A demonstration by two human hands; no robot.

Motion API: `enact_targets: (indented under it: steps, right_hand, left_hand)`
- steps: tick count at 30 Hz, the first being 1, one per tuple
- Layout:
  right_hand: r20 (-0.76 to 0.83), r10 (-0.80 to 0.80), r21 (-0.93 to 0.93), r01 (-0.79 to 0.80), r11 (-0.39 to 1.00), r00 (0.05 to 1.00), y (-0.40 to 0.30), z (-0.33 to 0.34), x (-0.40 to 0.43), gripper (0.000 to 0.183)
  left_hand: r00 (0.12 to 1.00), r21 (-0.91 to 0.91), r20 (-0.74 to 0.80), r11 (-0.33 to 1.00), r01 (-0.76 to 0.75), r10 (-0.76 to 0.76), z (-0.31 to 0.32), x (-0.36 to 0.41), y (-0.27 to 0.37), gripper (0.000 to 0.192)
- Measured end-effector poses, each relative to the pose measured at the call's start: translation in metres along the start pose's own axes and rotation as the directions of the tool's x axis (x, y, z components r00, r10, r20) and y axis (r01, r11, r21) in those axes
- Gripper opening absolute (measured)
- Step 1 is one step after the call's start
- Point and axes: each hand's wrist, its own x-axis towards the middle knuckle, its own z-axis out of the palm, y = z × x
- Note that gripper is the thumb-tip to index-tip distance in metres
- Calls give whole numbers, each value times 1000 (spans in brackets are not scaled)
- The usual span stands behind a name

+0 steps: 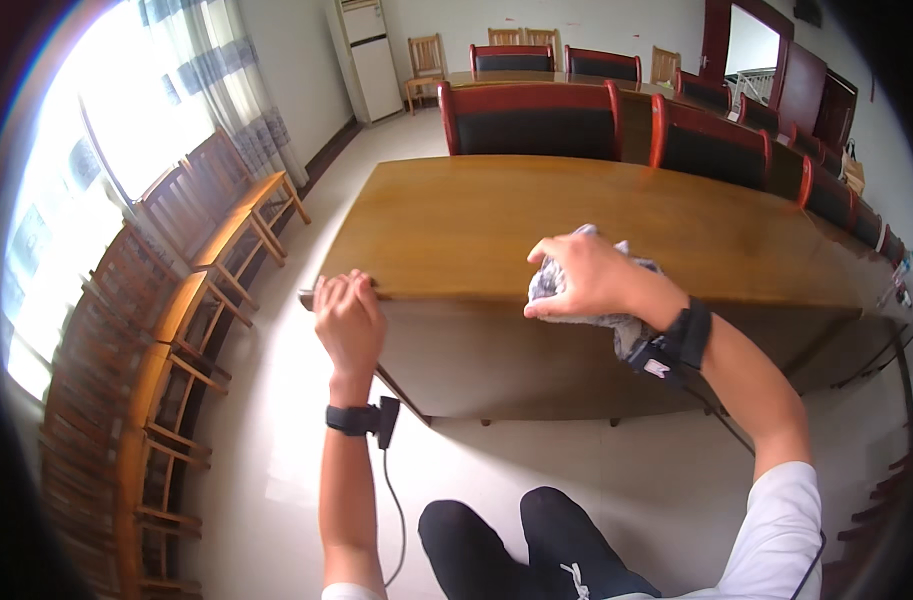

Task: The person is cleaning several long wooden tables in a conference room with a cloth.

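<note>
A brown wooden table [494, 225] stands in front of me. At its near left corner my left hand [349, 319] is curled over the edge, back of the hand up, and it covers most of that corner. Farther right, a crumpled grey and white patterned cloth [548, 279] lies on the table's front edge. My right hand [595, 274] grips it from above, thumb and fingers apart around the bunched cloth. Part of the cloth hangs over the front edge below my wrist.
Black wrist straps with cables [355, 420] are on both forearms. Red-framed chairs with black backs [535, 124] stand beyond the table. Wooden chairs [231, 217] line the window wall at left. A white cabinet-like appliance [374, 67] stands in the far corner.
</note>
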Motion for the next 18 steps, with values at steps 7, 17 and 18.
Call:
enact_targets:
  steps: [7,17,18]
  right_hand:
    - [4,390,509,-338,791,921,-6,14,46,46]
    - [-188,689,-3,-702,713,700,-24,27,28,45]
    - [-203,627,-47,-647,761,752,-29,30,29,51]
  left_hand:
    - [945,-221,307,957,187,-114,-23,25,12,32]
    - [636,-289,762,815,502,-122,-113,11,6,34]
    - [540,-248,834,793,557,-119,-140,5,-6,36]
